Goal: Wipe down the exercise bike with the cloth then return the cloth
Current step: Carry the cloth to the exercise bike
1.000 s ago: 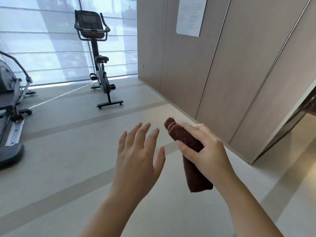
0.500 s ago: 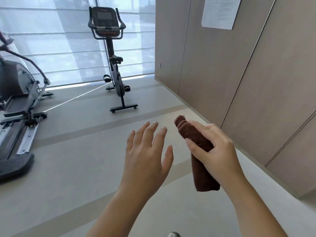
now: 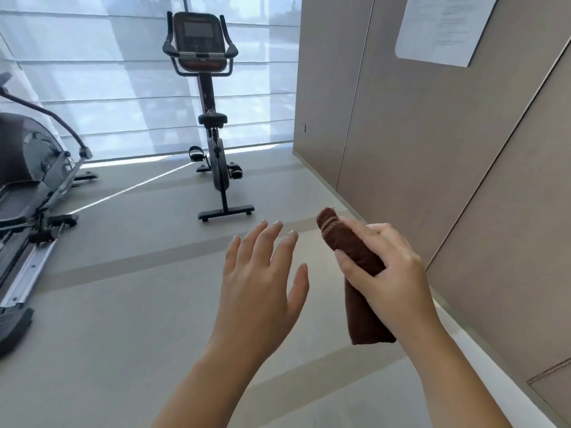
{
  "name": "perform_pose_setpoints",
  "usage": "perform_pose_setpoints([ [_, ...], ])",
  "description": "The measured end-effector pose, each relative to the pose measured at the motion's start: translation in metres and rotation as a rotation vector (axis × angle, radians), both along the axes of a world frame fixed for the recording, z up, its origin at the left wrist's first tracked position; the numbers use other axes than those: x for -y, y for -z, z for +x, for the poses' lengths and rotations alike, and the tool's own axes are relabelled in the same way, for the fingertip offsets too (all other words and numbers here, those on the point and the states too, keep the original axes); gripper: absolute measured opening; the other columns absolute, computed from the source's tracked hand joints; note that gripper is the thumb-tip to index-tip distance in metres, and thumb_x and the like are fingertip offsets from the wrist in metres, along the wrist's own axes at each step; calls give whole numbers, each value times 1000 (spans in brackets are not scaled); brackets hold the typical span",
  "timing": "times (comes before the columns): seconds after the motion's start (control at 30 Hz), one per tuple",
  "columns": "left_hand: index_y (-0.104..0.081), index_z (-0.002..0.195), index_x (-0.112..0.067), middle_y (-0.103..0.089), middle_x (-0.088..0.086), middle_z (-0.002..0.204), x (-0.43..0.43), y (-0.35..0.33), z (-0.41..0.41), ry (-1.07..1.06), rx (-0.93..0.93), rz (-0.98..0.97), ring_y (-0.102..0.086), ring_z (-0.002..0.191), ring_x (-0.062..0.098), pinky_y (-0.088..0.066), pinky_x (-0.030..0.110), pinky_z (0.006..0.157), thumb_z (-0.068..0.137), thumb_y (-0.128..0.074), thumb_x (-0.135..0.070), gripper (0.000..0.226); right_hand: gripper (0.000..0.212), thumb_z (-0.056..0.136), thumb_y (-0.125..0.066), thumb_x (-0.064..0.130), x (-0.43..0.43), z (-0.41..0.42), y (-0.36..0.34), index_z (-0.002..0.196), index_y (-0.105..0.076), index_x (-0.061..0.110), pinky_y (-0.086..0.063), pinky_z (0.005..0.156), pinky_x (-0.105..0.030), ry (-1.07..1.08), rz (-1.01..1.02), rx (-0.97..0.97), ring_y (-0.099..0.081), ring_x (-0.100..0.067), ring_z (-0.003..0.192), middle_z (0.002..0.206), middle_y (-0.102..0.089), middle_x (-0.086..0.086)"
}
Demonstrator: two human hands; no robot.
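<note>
Closer now, exercise bike [image 3: 213, 118]; right hand [image 3: 392, 273] still grips cloth [image 3: 349, 248].

Reaching forward side by side from the near edge, the left hand [image 3: 262, 282] is held out with its back up and its fingers straight and slightly spread, while the right hand [image 3: 392, 273], just to its right, curls fingers and thumb round a rolled cloth [image 3: 364, 316].
</note>
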State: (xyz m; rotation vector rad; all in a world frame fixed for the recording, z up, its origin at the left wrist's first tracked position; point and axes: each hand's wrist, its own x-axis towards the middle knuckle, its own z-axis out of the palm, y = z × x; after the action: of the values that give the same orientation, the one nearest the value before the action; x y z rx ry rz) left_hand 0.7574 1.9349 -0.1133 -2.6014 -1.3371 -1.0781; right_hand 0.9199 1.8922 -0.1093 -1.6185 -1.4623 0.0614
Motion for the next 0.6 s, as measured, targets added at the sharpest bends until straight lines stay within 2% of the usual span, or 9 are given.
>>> perform_pose_setpoints([
  [0.23, -57, 116, -7, -58, 14, 121, -156, 25, 13, -22, 21, -45, -49, 117, 32, -38, 52, 98, 85, -38, -33, 44, 40, 81, -64, 31, -162, 10, 18, 121, -57, 33, -37, 78, -14, -20, -14, 53, -49, -16, 94, 97, -54, 10],
  [0.6, -58, 115, -6, -59, 15, 118, -415, 12, 16, -59, 45, -10, -50, 116, 34, -36, 51, 97, 84, -39, -32, 45, 41, 81, -65, 30, -425, 7, 0, 121, -57, 29, -37, 79, -14, -67, -17, 88, -49, -17, 92, 98, -55, 6],
])
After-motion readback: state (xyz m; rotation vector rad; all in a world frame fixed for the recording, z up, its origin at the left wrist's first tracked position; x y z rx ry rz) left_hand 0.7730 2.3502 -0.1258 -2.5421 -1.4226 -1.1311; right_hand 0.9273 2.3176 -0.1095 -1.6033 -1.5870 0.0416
